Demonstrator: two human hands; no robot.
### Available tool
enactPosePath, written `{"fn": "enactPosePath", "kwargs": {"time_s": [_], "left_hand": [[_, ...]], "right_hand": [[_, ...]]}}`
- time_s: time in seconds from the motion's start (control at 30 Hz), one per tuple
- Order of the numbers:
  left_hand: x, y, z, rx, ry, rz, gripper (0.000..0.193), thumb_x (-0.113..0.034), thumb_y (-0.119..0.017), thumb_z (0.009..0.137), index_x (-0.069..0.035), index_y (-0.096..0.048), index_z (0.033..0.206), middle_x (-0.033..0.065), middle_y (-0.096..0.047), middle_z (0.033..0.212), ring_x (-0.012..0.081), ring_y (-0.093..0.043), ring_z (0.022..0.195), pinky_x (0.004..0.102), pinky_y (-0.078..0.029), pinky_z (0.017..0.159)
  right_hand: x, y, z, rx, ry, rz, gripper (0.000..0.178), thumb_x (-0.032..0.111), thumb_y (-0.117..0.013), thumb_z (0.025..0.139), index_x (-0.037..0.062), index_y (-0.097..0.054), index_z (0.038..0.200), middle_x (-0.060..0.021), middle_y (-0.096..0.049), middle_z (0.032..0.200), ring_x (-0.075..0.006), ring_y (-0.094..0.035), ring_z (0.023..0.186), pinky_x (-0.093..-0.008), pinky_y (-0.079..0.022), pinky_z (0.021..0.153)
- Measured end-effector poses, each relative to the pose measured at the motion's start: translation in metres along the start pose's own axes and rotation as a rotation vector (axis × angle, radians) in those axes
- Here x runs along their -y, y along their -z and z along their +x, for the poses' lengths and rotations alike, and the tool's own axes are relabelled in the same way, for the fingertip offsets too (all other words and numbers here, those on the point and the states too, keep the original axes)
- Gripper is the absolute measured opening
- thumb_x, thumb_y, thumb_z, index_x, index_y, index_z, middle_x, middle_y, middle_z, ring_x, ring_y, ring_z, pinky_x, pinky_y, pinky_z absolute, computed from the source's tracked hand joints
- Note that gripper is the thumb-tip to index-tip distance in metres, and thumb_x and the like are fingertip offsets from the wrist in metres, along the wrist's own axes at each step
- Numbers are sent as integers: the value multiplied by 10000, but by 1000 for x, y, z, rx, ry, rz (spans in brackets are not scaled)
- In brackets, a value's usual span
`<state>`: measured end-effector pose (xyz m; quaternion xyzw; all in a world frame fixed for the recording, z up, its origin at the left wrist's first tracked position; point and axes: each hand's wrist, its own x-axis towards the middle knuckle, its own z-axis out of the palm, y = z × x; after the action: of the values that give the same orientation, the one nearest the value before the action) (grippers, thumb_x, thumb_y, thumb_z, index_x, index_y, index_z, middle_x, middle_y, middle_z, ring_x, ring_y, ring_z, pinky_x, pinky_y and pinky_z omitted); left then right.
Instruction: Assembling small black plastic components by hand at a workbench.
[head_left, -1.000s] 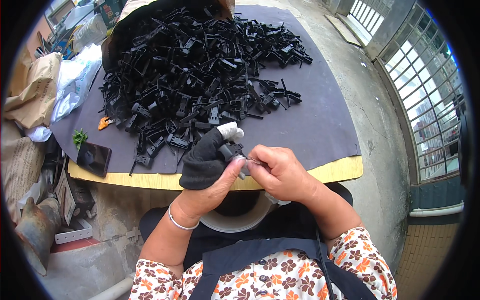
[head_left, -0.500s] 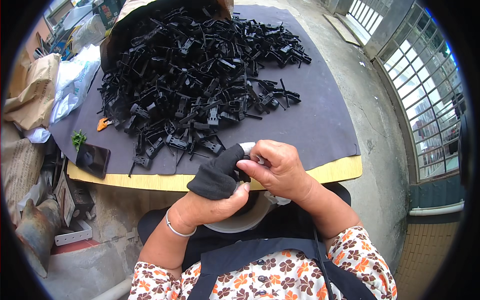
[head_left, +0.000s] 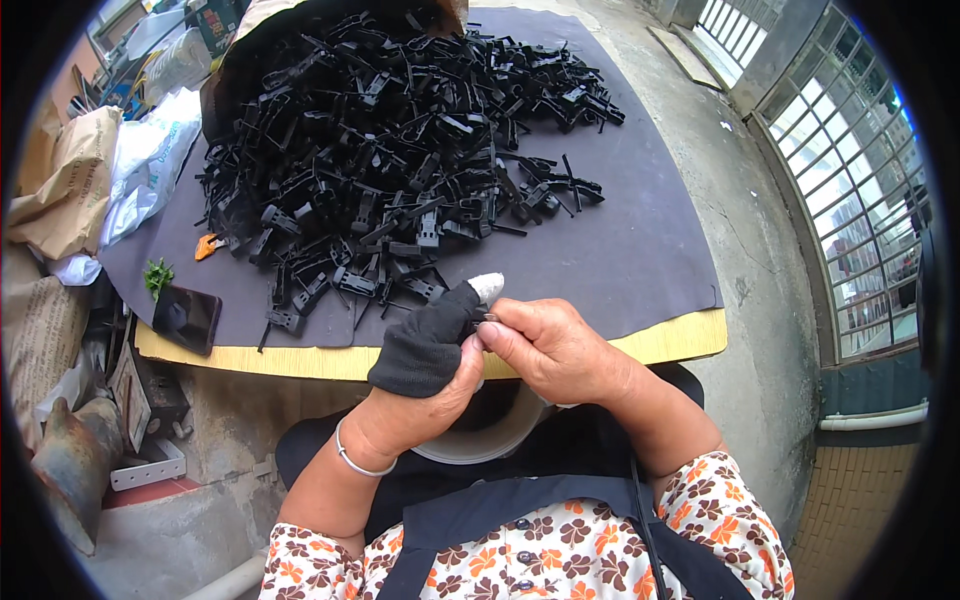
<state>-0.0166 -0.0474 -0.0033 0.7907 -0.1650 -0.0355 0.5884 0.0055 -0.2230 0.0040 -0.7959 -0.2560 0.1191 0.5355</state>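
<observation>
Printed matter, left side of view. White plastic bag (head_left: 150, 165): bore pale bluish lettering, broken by creases. Brown paper sack (head_left: 75, 185), just beside it: bore small rows of dark print. Second brown paper sack (head_left: 45, 320), lower: bore further dark rows. Dark box (head_left: 213, 25), upper left: bore reddish marks. Condition: blurred and small; no wording was legible.

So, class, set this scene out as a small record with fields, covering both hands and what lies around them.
Left hand: black cloth cover over the fingers, one white-wrapped fingertip
Right hand: bare, pinching a small dark piece, mostly hidden
Pile: black plastic parts
Surface: grey mat on yellow-edged table
Mat's left side: phone, green sprig, small orange item
Below hands: pale round container, partly hidden
</observation>
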Motion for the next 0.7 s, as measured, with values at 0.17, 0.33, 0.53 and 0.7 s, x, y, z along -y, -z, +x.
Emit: {"fn": "enactPosePath", "kwargs": {"time_s": [0.17,0.33,0.53,0.7], "left_hand": [[3,-1,2,-89,-403,327,417,44,-517,804,40,-527,1221,194,-607,1109,331,-609,940,371,-489,839],[3,-1,-1,-108,-428,481,433,47,-527,790,40,-519,1223,196,-598,1124,342,-597,967,383,-479,860],[1,8,0,-66,-66,-171,378,-65,-549,910,9,-480,1275,68,-613,964,113,-551,822,236,-456,748],[-8,9,0,-38,157,-507,450,-52,-502,930,-2,-371,1358,58,-597,963,62,-524,715,197,-454,638]], "right_hand": [[-10,-13,-1,-121,68,81,198,134,-532,931,-5,-522,791,-175,-549,662,-296,-501,551,-358,-429,543],[-12,-16,0,-119,95,136,185,135,-536,930,-7,-536,812,-163,-561,670,-285,-510,561,-348,-432,548],[-2,10,2,-21,-2,-105,167,190,-584,897,23,-582,905,-151,-595,695,-295,-587,625,-348,-462,586],[-16,13,2,-53,199,-325,182,78,-648,791,31,-631,966,-118,-602,699,-261,-593,614,-346,-475,575]]}}
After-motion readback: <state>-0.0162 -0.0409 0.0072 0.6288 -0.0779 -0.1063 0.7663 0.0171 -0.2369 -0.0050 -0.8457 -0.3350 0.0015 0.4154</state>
